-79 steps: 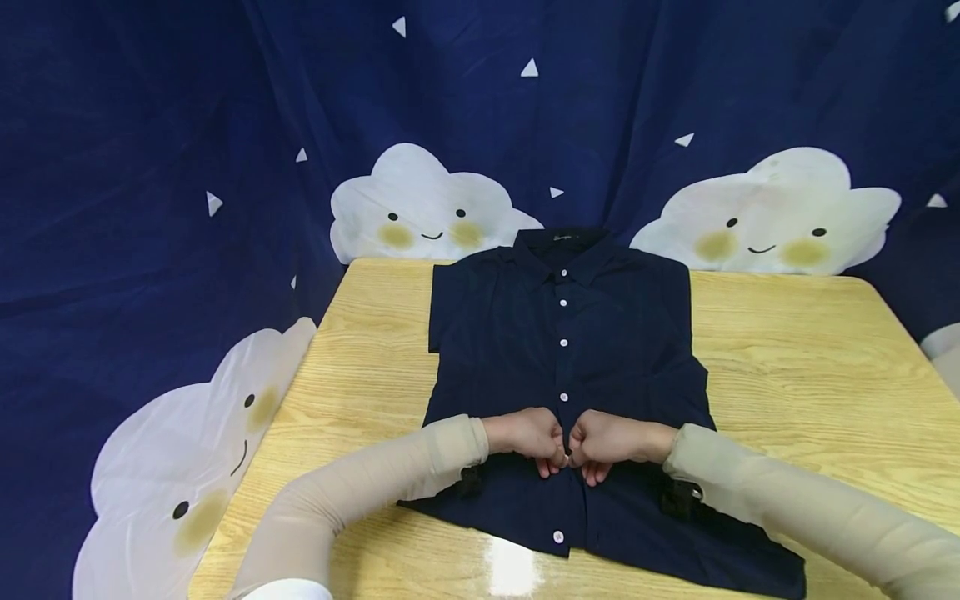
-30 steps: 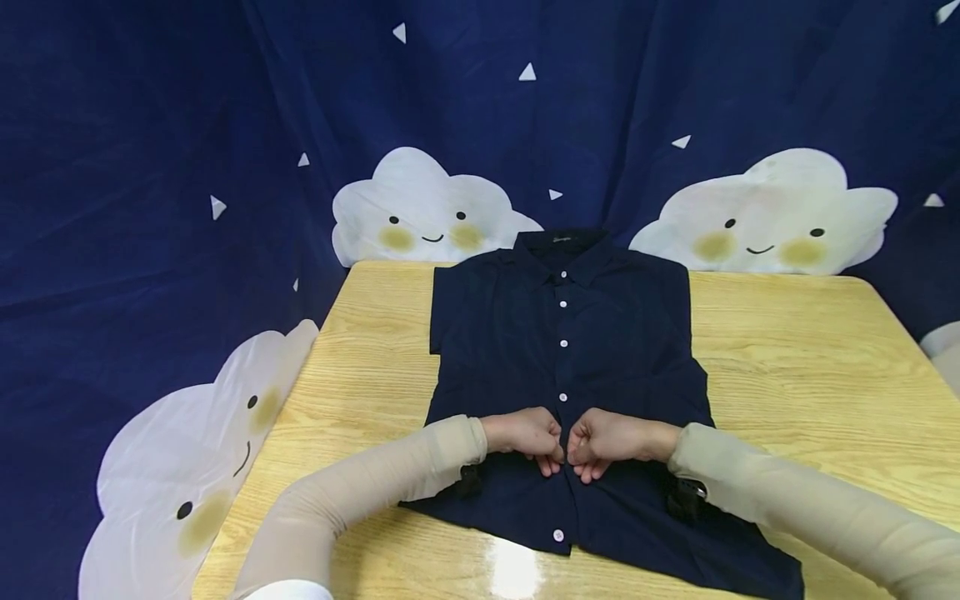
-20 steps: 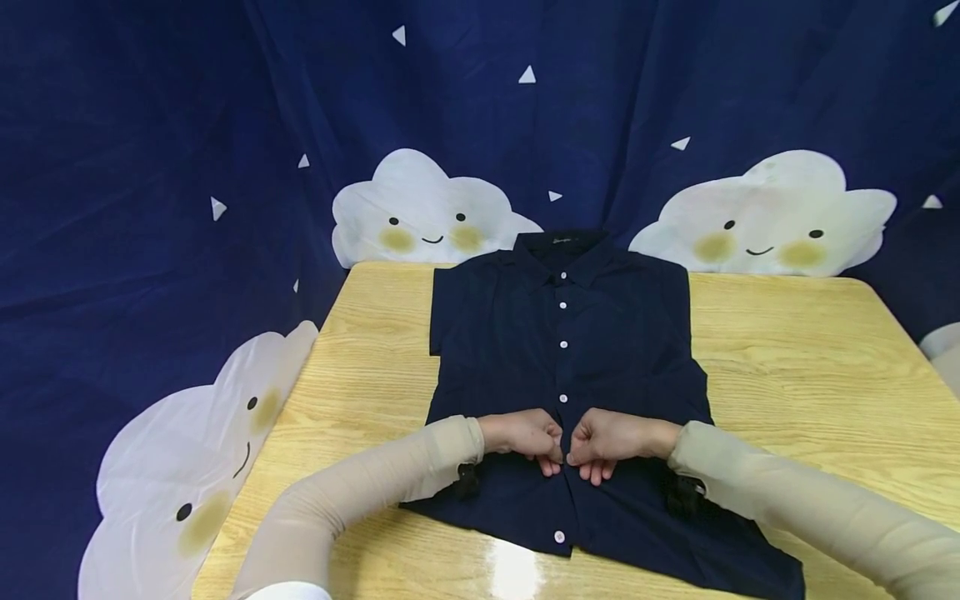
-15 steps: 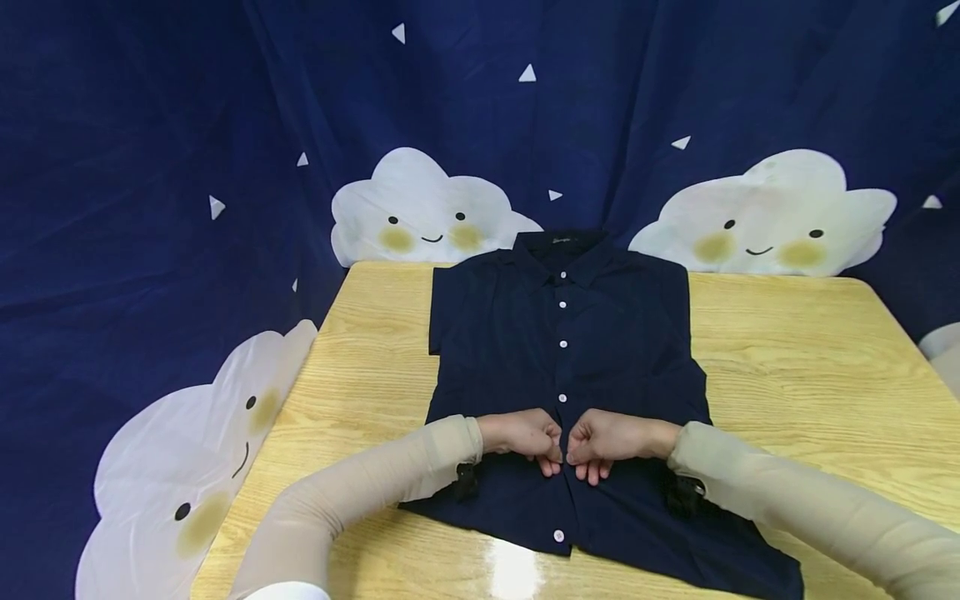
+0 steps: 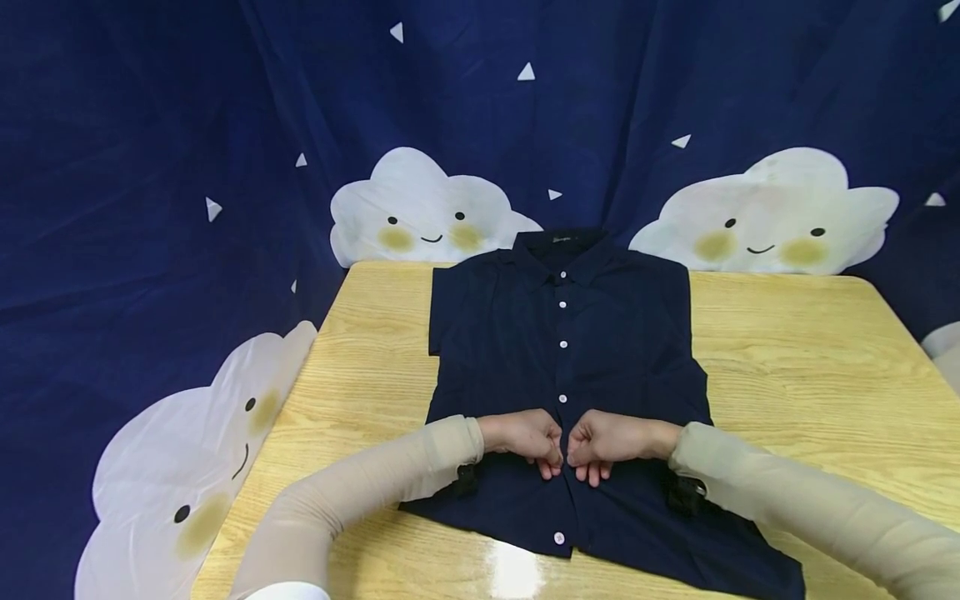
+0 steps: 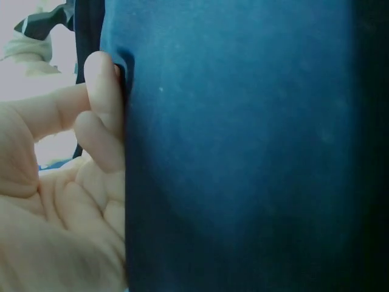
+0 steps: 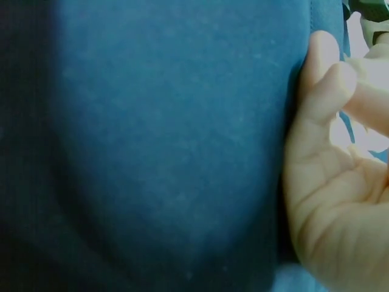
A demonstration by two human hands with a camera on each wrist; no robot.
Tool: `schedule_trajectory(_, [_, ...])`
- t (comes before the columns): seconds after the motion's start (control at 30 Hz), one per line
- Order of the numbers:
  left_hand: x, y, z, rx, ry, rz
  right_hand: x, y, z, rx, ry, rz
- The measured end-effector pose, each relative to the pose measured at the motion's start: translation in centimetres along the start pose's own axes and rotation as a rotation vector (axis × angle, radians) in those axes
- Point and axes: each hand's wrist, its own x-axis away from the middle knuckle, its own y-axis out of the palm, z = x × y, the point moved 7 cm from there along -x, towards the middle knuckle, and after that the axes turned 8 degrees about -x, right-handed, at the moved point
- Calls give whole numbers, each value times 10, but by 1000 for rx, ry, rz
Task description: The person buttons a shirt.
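A navy short-sleeved button-up shirt (image 5: 495, 342) lies front up, its collar toward the back edge. White buttons run down its placket, with a lowest button (image 5: 558, 538) near the hem. On the left side of the front opening, my left hand (image 5: 525, 436) pinches the placket edge with curled fingers. Facing it across a narrow gap, my right hand (image 5: 613, 437) pinches the other edge. Dark cloth fills most of both wrist views, beside the left fingers (image 6: 103, 85) and the right fingers (image 7: 319, 67). Whatever button lies between the fingertips is hidden.
The shirt rests on a light wooden table (image 5: 795, 367). Behind and to the left hangs a dark blue curtain (image 5: 465, 92) with smiling clouds. Both forearms wear beige sleeves (image 5: 390, 462) and reach over the shirt's lower half, whose right hem corner flares toward the front edge.
Both hands stay at the same spot on the placket with only small finger shifts. The fingertips, nearly together at first, are now slightly apart.
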Motion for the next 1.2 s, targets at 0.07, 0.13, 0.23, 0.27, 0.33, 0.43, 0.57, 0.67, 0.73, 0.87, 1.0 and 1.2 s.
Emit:
schedule_trajectory(0.07, [1, 0, 1, -18, -6, 15, 0, 0, 0, 9, -3, 3])
schedule_trajectory(0.13, [1, 0, 2, -39, -15, 31, 0, 1, -1, 22, 0, 9])
schedule_trajectory(0.23, [2, -1, 3, -81, -28, 47, 0, 1, -2, 49, 8, 23])
schedule_trajectory(0.27, [2, -1, 3, -92, -32, 52, 0, 1, -3, 55, 13, 25])
schedule_trajectory(0.33, [2, -2, 3, -109, -36, 56, 0, 1, -4, 65, 20, 29])
schedule_trajectory(0.43, [1, -3, 2, -125, -37, 49, 1, 1, -5, 67, 30, 29])
schedule_trajectory(0.57, [0, -3, 2, -139, -32, 24, 2, 1, -4, 60, 35, 25])
schedule_trajectory(0.67, [0, -2, 1, -86, -27, -1, 3, 1, -3, 69, 34, 25])
schedule_trajectory(0.73, [0, -2, -1, -28, -33, -13, 3, 1, -3, 82, 30, 31])
schedule_trajectory(0.87, [-2, -2, -5, 45, -54, -6, 2, 3, -6, 114, 13, 42])
schedule_trajectory(1.0, [-3, -2, -5, 48, -63, 8, 1, 3, -6, 112, -1, 49])
schedule_trajectory(1.2, [-1, -2, -5, 34, -53, -19, 4, 4, -5, 79, -3, 57])
